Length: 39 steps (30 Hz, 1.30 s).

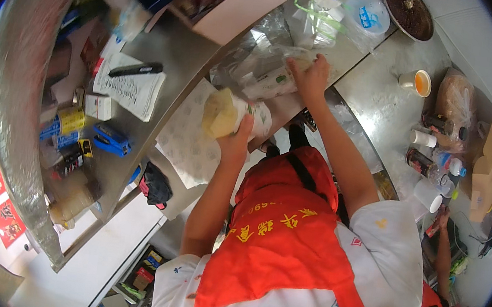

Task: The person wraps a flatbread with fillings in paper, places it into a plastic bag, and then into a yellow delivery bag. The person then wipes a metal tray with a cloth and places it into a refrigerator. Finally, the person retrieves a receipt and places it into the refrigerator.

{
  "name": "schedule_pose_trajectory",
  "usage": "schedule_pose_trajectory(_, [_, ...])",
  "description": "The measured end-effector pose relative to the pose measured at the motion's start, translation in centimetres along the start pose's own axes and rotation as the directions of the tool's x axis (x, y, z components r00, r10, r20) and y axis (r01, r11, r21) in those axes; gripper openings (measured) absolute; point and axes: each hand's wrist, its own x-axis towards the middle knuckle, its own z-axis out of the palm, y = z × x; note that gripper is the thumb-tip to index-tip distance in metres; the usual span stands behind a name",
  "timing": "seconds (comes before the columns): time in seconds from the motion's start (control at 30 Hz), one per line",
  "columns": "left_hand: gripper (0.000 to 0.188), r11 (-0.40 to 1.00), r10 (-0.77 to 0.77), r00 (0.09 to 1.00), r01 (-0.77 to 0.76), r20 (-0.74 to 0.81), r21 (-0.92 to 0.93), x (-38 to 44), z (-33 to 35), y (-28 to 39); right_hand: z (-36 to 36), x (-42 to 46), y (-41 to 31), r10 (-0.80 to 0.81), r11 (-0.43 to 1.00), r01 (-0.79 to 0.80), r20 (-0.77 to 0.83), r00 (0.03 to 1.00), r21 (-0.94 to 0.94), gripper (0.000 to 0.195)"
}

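Note:
My left hand (237,140) holds a paper sleeve (260,118) printed with small marks. A folded yellowish flatbread (219,113) sticks out of the sleeve's left end. My right hand (313,77) is over a pile of clear plastic bags (256,59), at the end of a white printed packet (270,83). Its thumb and fingers are spread apart and touch the film; no firm grip shows. Printed wrapping paper (189,135) lies to the left of my left hand.
On the left counter are a marker pen (136,69) on a written notepad (139,91) and a blue stapler (112,139). The right steel counter holds an orange-filled cup (421,83), several bottles (422,162) and a dark-filled pan (409,17). A co-worker's arm (443,262) shows at lower right.

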Motion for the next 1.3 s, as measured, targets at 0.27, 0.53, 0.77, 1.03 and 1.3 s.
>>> schedule_pose_trajectory(0.27, [0.068, 0.858, 0.401, 0.916, -0.378, 0.008, 0.347, 10.4, 6.3, -5.3, -0.8, 2.2, -1.1, 0.277, 0.77, -0.415, 0.332, 0.902, 0.485, 0.018])
schedule_pose_trajectory(0.53, [0.054, 0.632, 0.533, 0.802, -0.59, 0.27, 0.503, 11.8, 7.8, -8.5, -3.1, 2.6, -3.1, 0.176, 0.078, -0.49, 0.472, 0.864, 0.868, 0.011])
schedule_pose_trajectory(0.77, [0.049, 0.487, 0.234, 0.755, -0.636, 0.613, 0.598, 12.5, 7.8, -6.7, -4.7, 1.9, -2.8, 0.144, 0.094, -0.495, 0.48, 0.865, 0.864, 0.012])
schedule_pose_trajectory(1.03, [0.048, 0.64, -0.322, 0.892, -0.041, 0.316, 0.767, 13.7, 7.5, -10.9, -7.3, 2.1, -4.7, -0.528, 0.657, 0.175, 0.282, 0.801, 0.733, 0.02])
schedule_pose_trajectory(1.3, [0.045, 0.021, -0.22, 0.883, -0.42, 0.414, 0.907, 13.9, 5.7, -7.6, -7.4, 1.7, -6.8, -0.461, 0.665, -0.004, 0.414, 0.785, 0.747, 0.017])
